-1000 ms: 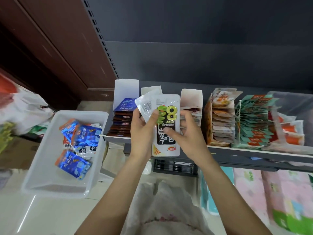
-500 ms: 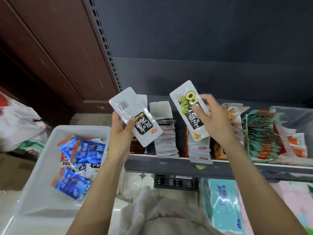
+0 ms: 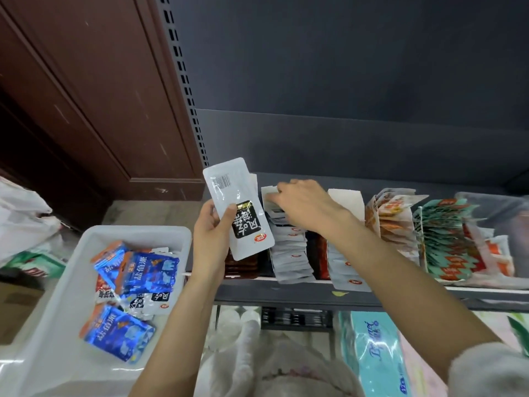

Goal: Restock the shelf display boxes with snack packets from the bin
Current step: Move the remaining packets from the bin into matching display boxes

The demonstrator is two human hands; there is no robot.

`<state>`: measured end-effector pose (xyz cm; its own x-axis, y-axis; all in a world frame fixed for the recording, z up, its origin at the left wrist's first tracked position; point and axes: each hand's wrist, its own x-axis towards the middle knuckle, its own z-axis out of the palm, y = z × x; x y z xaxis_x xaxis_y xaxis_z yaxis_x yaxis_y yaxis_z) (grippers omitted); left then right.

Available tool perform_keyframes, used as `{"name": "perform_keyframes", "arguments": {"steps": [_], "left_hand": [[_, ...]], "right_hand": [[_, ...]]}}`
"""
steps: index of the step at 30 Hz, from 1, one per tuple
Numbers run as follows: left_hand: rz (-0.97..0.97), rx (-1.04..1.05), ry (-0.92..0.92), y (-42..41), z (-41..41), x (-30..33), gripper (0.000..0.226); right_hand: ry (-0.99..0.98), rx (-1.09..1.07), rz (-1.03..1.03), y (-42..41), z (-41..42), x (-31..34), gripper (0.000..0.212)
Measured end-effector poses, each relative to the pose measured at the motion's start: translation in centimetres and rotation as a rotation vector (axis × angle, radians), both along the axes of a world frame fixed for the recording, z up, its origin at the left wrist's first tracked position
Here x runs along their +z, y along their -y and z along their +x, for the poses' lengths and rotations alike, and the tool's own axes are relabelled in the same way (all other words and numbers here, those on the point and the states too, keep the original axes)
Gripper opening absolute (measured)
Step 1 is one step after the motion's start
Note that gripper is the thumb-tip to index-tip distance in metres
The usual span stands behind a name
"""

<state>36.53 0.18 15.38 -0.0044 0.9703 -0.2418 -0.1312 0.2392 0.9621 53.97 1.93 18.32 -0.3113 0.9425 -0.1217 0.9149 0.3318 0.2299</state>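
Note:
My left hand [image 3: 210,239] grips a white snack packet [image 3: 229,196] with a black label, upright in front of the shelf's left end. My right hand [image 3: 306,204] reaches over the row of white packets [image 3: 289,253] in a display box, fingertips down at the box's back flap. Whether those fingers hold a packet is hidden under the hand. A second row of white packets [image 3: 343,270] stands just to the right. The white bin [image 3: 86,233] sits at lower left with several blue packets [image 3: 151,270] and a few white ones inside.
Further right on the shelf [image 3: 286,293] stand boxes of orange packets [image 3: 392,222] and teal packets [image 3: 446,242]. Dark brown packets [image 3: 243,263] fill the leftmost box. Blue tissue packs [image 3: 375,348] lie below the shelf. A white plastic bag [image 3: 23,213] sits at far left.
My right hand has moved left and down from mid-air onto the white-packet box, and its green-printed packet is no longer visible. My left hand keeps its packet, now more upright.

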Motion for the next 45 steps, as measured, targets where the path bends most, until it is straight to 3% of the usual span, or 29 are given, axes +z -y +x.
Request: {"name": "perform_keyframes", "arguments": {"steps": [3, 5, 8, 11, 15, 18, 22, 26, 29, 32, 34, 36, 38, 40, 42, 45], "left_hand": [[0.01, -0.002, 0.009, -0.2, -0.1, 0.4, 0.025], [0.035, 0.002, 0.044, -0.2, -0.2, 0.9, 0.021], [0.014, -0.016, 0.145, -0.8, -0.4, 1.7, 0.016], [-0.123, -0.048, 0.259, -1.5, -0.5, 2.0, 0.018], [-0.249, -0.169, 0.391, -1.7, -0.9, 2.5, 0.025], [-0.189, -0.269, 0.319, -1.6, -0.8, 2.8, 0.037], [-0.111, -0.294, 0.115, -1.2, -0.1, 3.2, 0.035], [-0.105, -0.263, 0.159, -1.4, -0.1, 3.7, 0.026], [-0.121, -0.23, 0.195, -1.9, 0.0, 3.6, 0.021], [-0.166, -0.249, 0.22, -2.7, 0.9, 3.5, 0.021], [-0.202, -0.328, 0.213, -3.0, 2.0, 3.6, 0.027], [-0.223, -0.454, 0.204, -3.2, 3.0, 4.1, 0.028], [-0.217, -0.536, 0.089, -3.4, 3.6, 4.7, 0.035], [-0.121, -0.487, -0.145, -3.9, 3.5, 4.9, 0.046], [0.058, -0.353, -0.356, -4.7, 3.1, 4.5, 0.038], [0.326, -0.353, -0.492, -5.8, 3.1, 3.2, 0.014]], "right_hand": [[-0.275, -0.116, -0.068, -0.1, 0.0, -0.7, 0.064], [-0.468, -0.203, -0.034, 0.3, 0.2, -1.3, 0.045], [-0.638, -0.27, 0.188, 1.6, 0.5, -2.8, 0.01], [-0.623, -0.218, 0.293, 3.3, 1.0, -4.8, 0.02], [-0.669, -0.252, 0.056, 5.0, 2.0, -5.7, 0.039], [-0.725, -0.2, 0.112, 5.5, 2.2, -5.6, 0.038], [-0.49, -0.148, 0.347, 4.4, 1.4, -4.7, 0.059], [-0.46, -0.137, 0.098, 2.5, 0.6, -4.7, 0.045], [-0.608, -0.282, -0.13, 2.4, 0.8, -5.3, 0.045], [-0.859, -0.349, 0.166, 3.9, 1.0, -4.2, 0.052], [-0.902, -0.264, 0.316, 4.3, 1.2, -2.6, 0.067], [-0.903, -0.126, 0.411, 3.8, 1.7, -1.9, 0.06], [-0.957, -0.083, 0.527, 3.1, 2.4, -1.5, 0.034], [-1.117, -0.199, 0.52, 2.6, 3.1, -0.8, 0.016], [-1.28, -0.317, 0.416, 2.1, 3.8, -0.7, 0.015], [-1.294, -0.384, 0.298, 0.6, 4.5, -1.8, 0.018]]}}
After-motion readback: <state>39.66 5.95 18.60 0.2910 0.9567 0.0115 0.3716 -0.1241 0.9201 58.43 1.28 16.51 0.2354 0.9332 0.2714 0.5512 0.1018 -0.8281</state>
